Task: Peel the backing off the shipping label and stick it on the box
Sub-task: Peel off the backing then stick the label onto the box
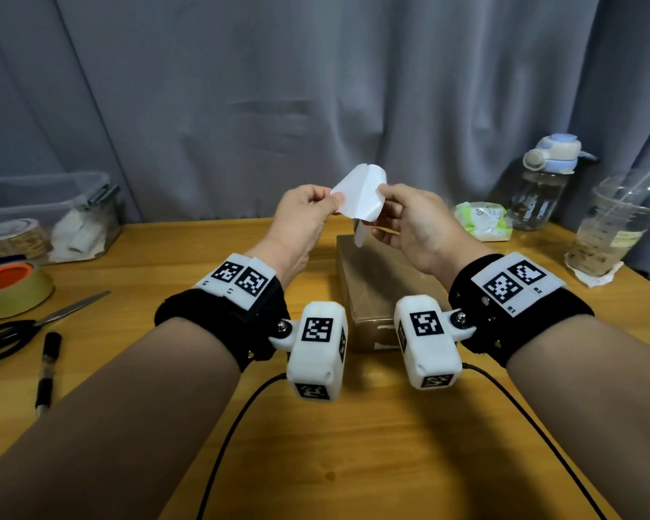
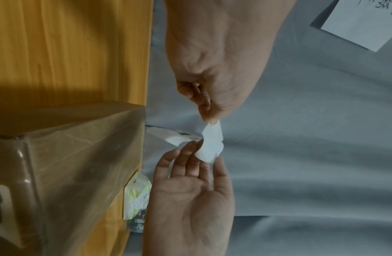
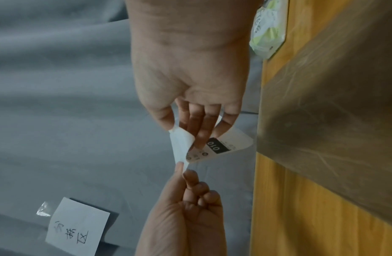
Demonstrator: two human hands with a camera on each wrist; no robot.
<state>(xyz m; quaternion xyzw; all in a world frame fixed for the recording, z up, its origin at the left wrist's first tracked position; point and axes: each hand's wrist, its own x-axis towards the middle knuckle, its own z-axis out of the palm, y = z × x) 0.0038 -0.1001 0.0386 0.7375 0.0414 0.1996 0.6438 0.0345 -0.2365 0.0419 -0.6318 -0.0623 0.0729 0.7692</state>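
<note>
Both hands are raised above the brown, tape-wrapped box (image 1: pixel 376 287) (image 2: pixel 70 147) (image 3: pixel 335 112), which lies on the wooden table (image 1: pixel 316 444). Between them hangs the white shipping label (image 1: pixel 364 197) (image 3: pixel 225 145), whose printed face shows "010" in the right wrist view. My right hand (image 1: pixel 381 191) (image 2: pixel 207 154) (image 3: pixel 184 135) pinches the label between thumb and fingers. My left hand (image 1: pixel 334 200) (image 2: pixel 211 120) (image 3: pixel 183 168) pinches a corner of the blank backing (image 2: pixel 212 138) (image 3: pixel 179 147). The backing curls partly away from the label.
At the left are a tape roll (image 1: pixel 12 290), scissors (image 1: pixel 34 324), a black pen (image 1: pixel 47 369) and a clear container (image 1: pixel 53 215). At the right stand a wipes pack (image 1: pixel 483 221), a bottle (image 1: pixel 545 185) and a plastic cup (image 1: pixel 612 227). A grey curtain (image 1: pixel 316 88) hangs behind.
</note>
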